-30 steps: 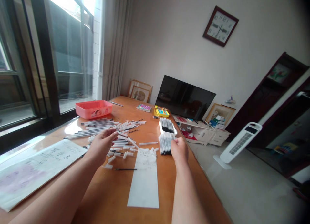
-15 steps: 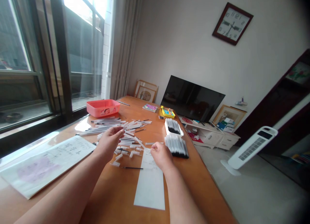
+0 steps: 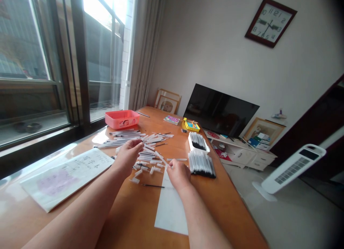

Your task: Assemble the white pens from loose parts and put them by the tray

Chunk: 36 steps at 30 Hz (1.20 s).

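My left hand [image 3: 128,156] is closed in a pinch above the loose pile of pen parts [image 3: 146,157]; whatever its fingertips hold is too small to make out. The thumb and fingers of my right hand [image 3: 179,173] are pinched at the near end of a translucent white pen barrel [image 3: 161,157], which slants up and left toward the pile. Beneath my right hand lies a strip of white paper [image 3: 172,211]. A dark pen refill [image 3: 153,186] rests at its left edge. Short clear caps [image 3: 152,169] are scattered between the hands.
Pens with black ends lie in a row [image 3: 202,164], beside a white tray [image 3: 205,148] of more. A pink-red basket [image 3: 122,120], a booklet [image 3: 172,120] and a yellow box [image 3: 191,125] stand farther back. At left lies a worn notebook [image 3: 70,175].
My right hand has shifted slightly left and now meets the end of the white barrel. My left hand stays over the pile. The whole view has swung a little left.
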{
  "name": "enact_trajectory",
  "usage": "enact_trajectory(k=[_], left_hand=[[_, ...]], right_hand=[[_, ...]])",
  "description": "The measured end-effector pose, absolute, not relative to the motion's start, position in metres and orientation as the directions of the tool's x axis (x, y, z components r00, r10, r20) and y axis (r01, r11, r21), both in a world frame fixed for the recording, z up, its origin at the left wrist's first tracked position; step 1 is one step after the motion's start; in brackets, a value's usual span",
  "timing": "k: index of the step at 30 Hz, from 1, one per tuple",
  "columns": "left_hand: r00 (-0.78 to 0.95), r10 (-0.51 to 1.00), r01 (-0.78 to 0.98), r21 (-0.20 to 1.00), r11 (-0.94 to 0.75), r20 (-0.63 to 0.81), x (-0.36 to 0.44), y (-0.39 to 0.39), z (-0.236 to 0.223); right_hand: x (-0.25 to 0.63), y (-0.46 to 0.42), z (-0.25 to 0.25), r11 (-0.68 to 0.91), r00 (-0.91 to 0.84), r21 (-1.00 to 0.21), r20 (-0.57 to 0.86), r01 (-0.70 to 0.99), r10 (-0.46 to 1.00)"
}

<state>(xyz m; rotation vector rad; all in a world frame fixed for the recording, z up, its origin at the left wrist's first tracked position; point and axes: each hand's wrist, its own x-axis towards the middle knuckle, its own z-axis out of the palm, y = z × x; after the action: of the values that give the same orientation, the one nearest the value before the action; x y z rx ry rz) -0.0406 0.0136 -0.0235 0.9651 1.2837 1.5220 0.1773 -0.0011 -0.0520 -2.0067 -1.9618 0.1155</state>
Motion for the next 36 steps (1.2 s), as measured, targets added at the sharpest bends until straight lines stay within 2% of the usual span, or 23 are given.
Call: enact_trajectory(k=[6, 11, 17, 20, 23, 28, 31, 36], left_hand=[[-0.303, 0.953, -0.154, 0.986, -0.061, 0.012, -0.041, 0.012, -0.022], [-0.29, 0.957, -0.136, 0.989, -0.049, 0.007, -0.038, 0.01, -0.022], [-0.104, 0.994, -0.129, 0.992, 0.013, -0.027, -0.031, 0.004, -0.023], [0.021, 0.998, -0.204, 0.977, 0.057, -0.054, -0.028, 0.002, -0.023], [0.039, 0.998, -0.266, 0.963, 0.051, -0.042, -0.029, 0.003, -0.023], [-0.106, 0.994, -0.252, 0.968, -0.013, -0.014, -0.038, 0.009, -0.026], [-0.141, 0.99, -0.236, 0.972, -0.009, -0.025, -0.042, 0.012, -0.028], [-0.12, 0.992, -0.298, 0.955, 0.011, -0.049, -0.04, 0.01, -0.025]], right_hand=[[0.18, -0.002, -0.051, 0.044, 0.045, -0.371, 0.229, 0.928, 0.972], [0.18, -0.006, -0.05, 0.154, 0.016, -0.568, 0.282, 0.808, 0.959], [0.171, -0.016, -0.045, 0.252, -0.063, -0.733, 0.275, 0.631, 0.959], [0.167, -0.021, -0.04, 0.247, -0.109, -0.802, 0.225, 0.544, 0.968], [0.167, -0.025, -0.036, 0.245, -0.17, -0.848, 0.185, 0.471, 0.968], [0.171, -0.032, -0.034, 0.295, -0.343, -0.784, 0.112, 0.547, 0.933], [0.17, -0.038, -0.031, 0.402, -0.47, -0.683, 0.097, 0.61, 0.877], [0.165, -0.042, -0.026, 0.476, -0.508, -0.511, 0.087, 0.715, 0.857]])
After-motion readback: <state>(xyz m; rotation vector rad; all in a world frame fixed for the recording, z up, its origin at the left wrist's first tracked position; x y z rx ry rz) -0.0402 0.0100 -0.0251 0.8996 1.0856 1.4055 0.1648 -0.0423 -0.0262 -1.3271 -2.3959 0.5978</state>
